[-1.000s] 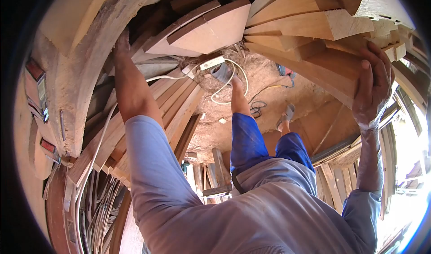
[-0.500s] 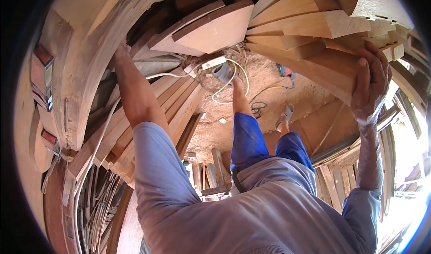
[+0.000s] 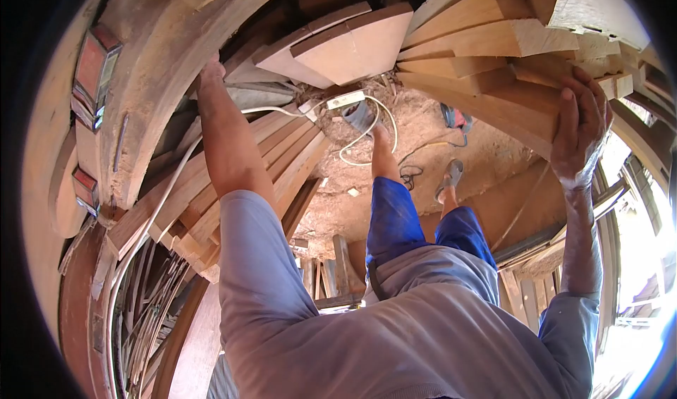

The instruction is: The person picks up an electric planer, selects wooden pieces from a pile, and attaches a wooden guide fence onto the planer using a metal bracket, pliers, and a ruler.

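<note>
At the upper left, my left hand (image 3: 211, 69) is against the lower edge of a large curved wooden piece (image 3: 159, 68), and most of its fingers are hidden. On the right, my right hand (image 3: 582, 131) has its fingers curled over the end of a thick wooden board (image 3: 493, 106). This board is the lowest of a fanned stack. The thumb presses near the board's end face.
Lumber (image 3: 282, 156) is stacked beside my left arm. A white power strip (image 3: 345, 100) with a looped cable, a red and dark power tool (image 3: 457, 118) and its cord lie on the dusty ground. Two pale boards (image 3: 356, 46) lean at the top centre.
The large curved piece and my left hand have shifted to the right in the view, as have the items at the left. My right hand keeps its hold on the board.
</note>
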Demonstrator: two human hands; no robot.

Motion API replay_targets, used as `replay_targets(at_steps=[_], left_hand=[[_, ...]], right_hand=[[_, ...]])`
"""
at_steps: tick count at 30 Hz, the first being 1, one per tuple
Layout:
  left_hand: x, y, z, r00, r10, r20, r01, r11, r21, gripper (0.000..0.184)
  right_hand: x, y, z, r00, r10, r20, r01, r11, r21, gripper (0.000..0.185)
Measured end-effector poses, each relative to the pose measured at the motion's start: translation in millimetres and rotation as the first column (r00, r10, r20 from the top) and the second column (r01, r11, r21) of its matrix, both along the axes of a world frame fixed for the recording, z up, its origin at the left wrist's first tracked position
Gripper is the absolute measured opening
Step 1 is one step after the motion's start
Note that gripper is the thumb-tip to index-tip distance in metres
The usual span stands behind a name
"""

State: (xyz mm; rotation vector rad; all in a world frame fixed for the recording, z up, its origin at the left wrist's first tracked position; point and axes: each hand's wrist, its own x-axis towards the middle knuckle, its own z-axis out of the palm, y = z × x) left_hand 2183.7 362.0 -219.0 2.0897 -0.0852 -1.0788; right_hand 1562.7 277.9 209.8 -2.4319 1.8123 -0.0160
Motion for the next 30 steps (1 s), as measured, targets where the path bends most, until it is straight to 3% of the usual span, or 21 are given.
replay_targets(at_steps=[7,30], left_hand=[[-5.5,-5.1,8.3,1.000,-0.020,0.014,0.020,1.000,-0.009,0.053],[-14.5,1.3,21.0,0.995,-0.076,0.060,0.077,0.997,-0.008,0.069]], right_hand=[[-0.4,1.3,-2.0,0.998,-0.060,-0.001,0.060,0.998,-0.001,0.027],[-1.6,0.0,-2.1,1.000,-0.002,-0.009,0.002,1.000,-0.014,0.026]])
